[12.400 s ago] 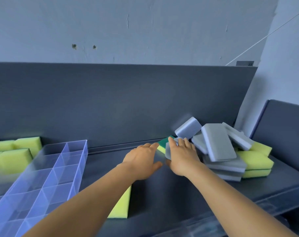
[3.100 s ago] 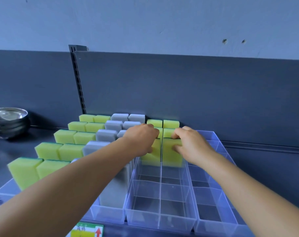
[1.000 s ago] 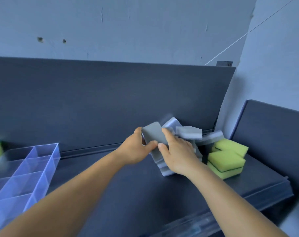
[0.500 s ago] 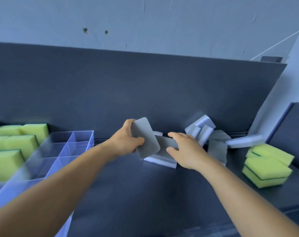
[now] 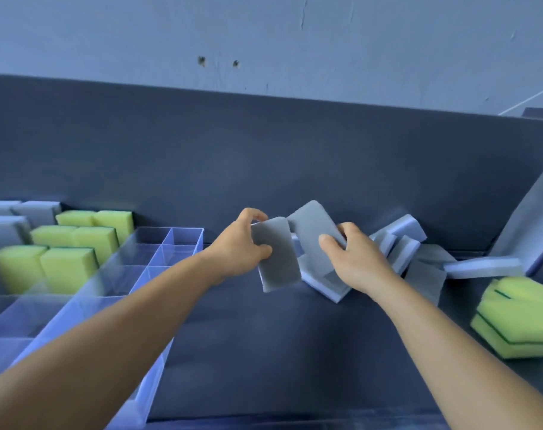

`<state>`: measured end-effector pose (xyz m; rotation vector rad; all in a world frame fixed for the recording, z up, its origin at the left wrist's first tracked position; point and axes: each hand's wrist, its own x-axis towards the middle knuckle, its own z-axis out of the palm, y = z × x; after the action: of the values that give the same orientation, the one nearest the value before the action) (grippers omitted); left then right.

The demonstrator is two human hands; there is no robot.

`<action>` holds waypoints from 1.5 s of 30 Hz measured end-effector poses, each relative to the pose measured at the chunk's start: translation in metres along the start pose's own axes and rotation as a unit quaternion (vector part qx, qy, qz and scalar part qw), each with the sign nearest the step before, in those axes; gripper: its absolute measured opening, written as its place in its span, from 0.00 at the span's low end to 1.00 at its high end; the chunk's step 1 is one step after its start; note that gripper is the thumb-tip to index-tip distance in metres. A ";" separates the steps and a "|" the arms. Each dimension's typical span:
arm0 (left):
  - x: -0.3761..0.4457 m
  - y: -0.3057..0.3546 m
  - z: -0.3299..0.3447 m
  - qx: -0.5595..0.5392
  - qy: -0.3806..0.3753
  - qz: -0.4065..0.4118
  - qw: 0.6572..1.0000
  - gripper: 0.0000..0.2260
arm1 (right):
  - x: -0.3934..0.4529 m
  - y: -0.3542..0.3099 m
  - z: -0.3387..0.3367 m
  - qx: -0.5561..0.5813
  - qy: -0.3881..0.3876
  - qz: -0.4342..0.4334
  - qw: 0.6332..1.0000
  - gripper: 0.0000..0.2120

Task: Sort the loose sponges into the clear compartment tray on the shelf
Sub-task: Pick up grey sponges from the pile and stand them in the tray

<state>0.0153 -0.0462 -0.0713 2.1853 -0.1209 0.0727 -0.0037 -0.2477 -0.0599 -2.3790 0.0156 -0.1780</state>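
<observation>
My left hand (image 5: pixel 237 248) grips a grey sponge (image 5: pixel 276 256) by its upper left edge, lifted above the dark shelf (image 5: pixel 264 352). My right hand (image 5: pixel 354 262) holds a second grey sponge (image 5: pixel 313 228), tilted, just right of the first. Behind and right of my hands lies a loose heap of grey sponges (image 5: pixel 400 243), and a stack of yellow-green sponges (image 5: pixel 518 318) sits at the far right. The clear compartment tray (image 5: pixel 158 252) stands on the left; its right-hand cells are empty, while yellow-green sponges (image 5: pixel 68 262) and grey sponges (image 5: pixel 22 212) stand upright further left.
A dark back panel (image 5: pixel 264 150) runs behind the shelf under a pale wall. A slanted dark divider (image 5: pixel 531 218) closes the shelf on the right. The shelf's front edge runs along the bottom of the view.
My right hand has picked a second grey sponge out of the heap. Both hands hold sponges side by side, and the view has swung left so more of the tray shows.
</observation>
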 end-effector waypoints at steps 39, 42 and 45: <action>0.043 -0.108 -0.196 0.218 0.098 0.071 0.968 0.18 | 0.081 -0.160 0.167 0.004 0.003 -0.208 0.978 0.13; 0.047 -0.112 -0.192 0.252 0.079 0.077 0.961 0.18 | 0.081 -0.159 0.173 -0.026 0.018 -0.214 0.976 0.14; 0.049 -0.115 -0.187 0.320 0.062 0.075 0.943 0.17 | 0.079 -0.157 0.179 -0.085 0.029 -0.232 0.968 0.13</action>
<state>0.0752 0.1701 -0.0515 2.8079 -0.2157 0.3832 0.0918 -0.0163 -0.0710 -2.5112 -0.5219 -0.4855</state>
